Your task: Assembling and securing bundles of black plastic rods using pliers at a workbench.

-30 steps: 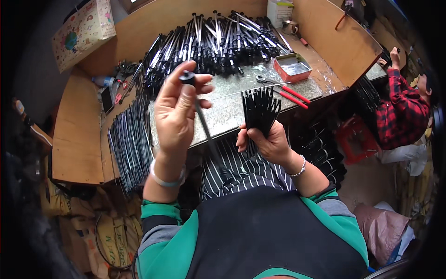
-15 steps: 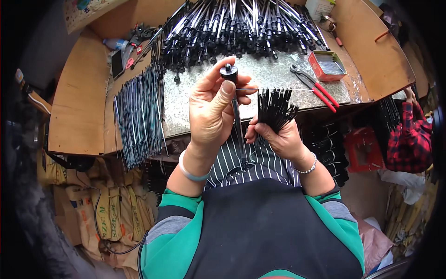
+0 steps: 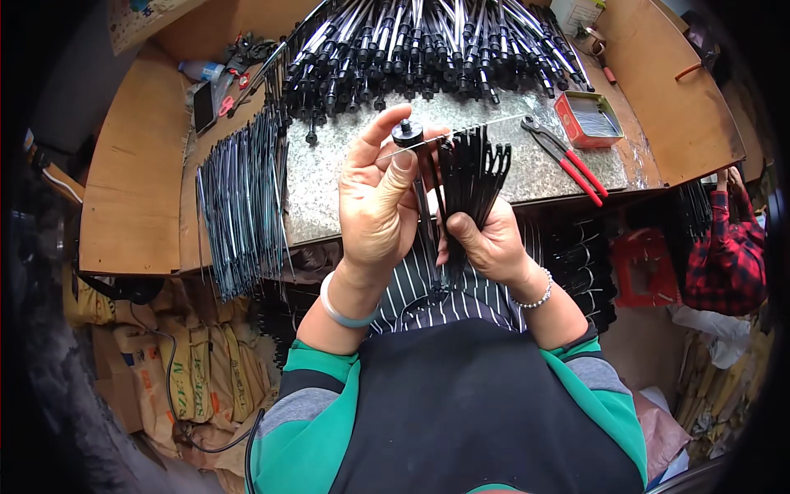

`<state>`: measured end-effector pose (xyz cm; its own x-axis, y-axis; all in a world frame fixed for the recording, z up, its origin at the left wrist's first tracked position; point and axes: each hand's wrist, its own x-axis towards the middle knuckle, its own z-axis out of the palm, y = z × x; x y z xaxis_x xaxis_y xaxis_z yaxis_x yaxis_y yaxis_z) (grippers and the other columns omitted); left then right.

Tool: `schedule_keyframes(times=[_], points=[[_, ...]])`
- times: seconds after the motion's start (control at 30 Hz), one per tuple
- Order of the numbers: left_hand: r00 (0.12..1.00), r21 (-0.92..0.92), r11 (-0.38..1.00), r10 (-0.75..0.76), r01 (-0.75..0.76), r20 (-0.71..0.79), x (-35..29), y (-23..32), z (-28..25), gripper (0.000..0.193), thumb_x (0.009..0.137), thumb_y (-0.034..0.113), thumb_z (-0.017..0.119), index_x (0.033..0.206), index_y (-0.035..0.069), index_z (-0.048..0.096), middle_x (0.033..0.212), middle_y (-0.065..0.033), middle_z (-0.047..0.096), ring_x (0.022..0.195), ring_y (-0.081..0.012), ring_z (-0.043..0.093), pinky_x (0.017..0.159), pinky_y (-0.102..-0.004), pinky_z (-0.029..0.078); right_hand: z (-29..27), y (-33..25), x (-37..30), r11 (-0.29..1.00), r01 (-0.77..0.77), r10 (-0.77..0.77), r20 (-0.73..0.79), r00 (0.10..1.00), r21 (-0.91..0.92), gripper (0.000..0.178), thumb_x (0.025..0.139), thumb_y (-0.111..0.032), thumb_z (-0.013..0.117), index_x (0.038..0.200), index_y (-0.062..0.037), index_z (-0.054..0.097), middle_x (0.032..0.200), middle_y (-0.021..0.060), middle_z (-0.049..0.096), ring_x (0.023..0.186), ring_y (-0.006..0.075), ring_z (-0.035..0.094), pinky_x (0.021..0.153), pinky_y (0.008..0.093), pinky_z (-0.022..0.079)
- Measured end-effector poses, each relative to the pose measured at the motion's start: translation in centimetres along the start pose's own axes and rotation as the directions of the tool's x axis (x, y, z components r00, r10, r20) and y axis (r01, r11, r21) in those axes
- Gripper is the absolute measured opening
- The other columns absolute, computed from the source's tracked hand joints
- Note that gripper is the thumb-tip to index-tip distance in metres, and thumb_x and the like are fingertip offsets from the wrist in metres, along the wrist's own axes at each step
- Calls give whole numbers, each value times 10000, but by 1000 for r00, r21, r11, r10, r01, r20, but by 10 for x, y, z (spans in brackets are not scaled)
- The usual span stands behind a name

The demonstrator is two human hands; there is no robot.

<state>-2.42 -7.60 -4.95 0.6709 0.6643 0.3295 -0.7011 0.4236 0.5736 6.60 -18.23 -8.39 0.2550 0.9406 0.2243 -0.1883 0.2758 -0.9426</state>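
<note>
Close above my striped apron, my left hand [image 3: 377, 210] pinches a black rod with a round cap [image 3: 409, 133] between thumb and forefinger, its long axis running upright from my lap toward the bench. Just beside it, my right hand [image 3: 485, 239] is closed around a fanned bundle of black ribs [image 3: 471, 169], their forked tips pointing up and away from me. A thin wire [image 3: 461, 132] crosses level from the cap over those tips, so the meeting point lies at the top of both hands, the left one nearer to it. Beyond my hands, the speckled stone benchtop [image 3: 329, 177] carries red-handled pliers [image 3: 568, 156] and a small red tin [image 3: 586, 118] on my right, a sheaf of grey metal rods [image 3: 239, 198] hanging over its left edge, and a deep heap of finished black assemblies [image 3: 428, 45] along the back. Wooden side panels [image 3: 132, 189] ring the station; at far right, another person's plaid sleeve [image 3: 728, 247] is at work.
</note>
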Motion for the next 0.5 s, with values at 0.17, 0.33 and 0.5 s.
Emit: schedule_keyframes(times=[0.17, 0.33, 0.5], points=[[1000, 7, 1000, 27, -27, -16, 0, -5, -2, 364, 870, 68, 545, 1209, 21, 422, 1072, -199, 587, 946, -227, 608, 823, -319, 509, -1, 1, 4, 1000, -11, 11, 12, 1000, 17, 328, 879, -312, 541, 946, 9, 531, 679, 44, 545, 543, 106, 551, 479, 224, 479], [994, 39, 994, 106, -105, -9, 0, -11, -1, 358, 867, 65, 551, 1198, 8, 428, 1078, -201, 584, 945, -214, 607, 822, -309, 508, 1, 4, 6, 1000, 2, -2, -39, 999, 13, 323, 879, -316, 543, 940, 2, 541, 686, 45, 551, 547, 99, 545, 480, 218, 467], [986, 118, 983, 147, -137, -78, -1, -17, 3, 329, 874, 74, 548, 1173, -23, 452, 1036, -199, 603, 904, -189, 615, 796, -283, 510, 0, 13, 8, 952, 133, -164, -94, 982, -276, 310, 893, -289, 539, 964, 11, 566, 705, 59, 578, 606, 114, 560, 544, 248, 457]])
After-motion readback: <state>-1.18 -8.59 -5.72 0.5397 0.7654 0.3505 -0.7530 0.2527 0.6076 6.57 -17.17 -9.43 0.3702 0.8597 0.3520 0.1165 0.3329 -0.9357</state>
